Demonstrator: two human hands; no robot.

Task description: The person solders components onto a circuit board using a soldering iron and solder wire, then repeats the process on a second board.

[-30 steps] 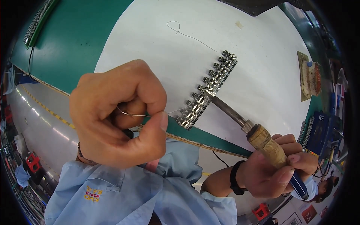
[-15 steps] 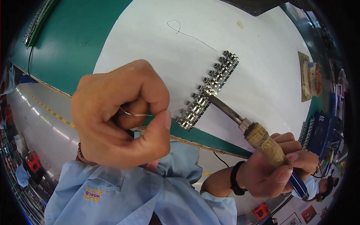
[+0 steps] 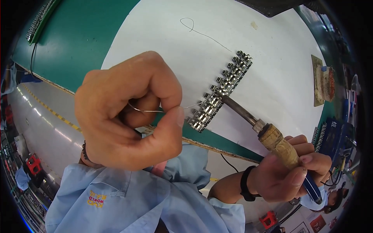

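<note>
Between the thumb and forefinger of my left hand (image 3: 128,116) a thin silvery solder wire (image 3: 149,111) is pinched. Its free end reaches toward a row of small shiny metal parts (image 3: 211,105) lying slantwise on a white sheet (image 3: 163,46). My right hand (image 3: 289,174) is wrapped round a soldering iron (image 3: 279,145) with a tan, worn grip and a blue end. The iron's tip rests at about the middle of the row, from its right side; the exact contact is too small to make out.
A loose thin wire (image 3: 206,35) with a loop lies beyond the row. At the right stand a worn block on a plate (image 3: 322,83) and a blue box (image 3: 332,134). A green board with metal parts (image 3: 40,19) sits far left. Another person (image 3: 334,198) shows at the lower right.
The solder wire's free end has come nearer the iron's tip. Both hands, the iron and the row appear slightly farther right in the picture.
</note>
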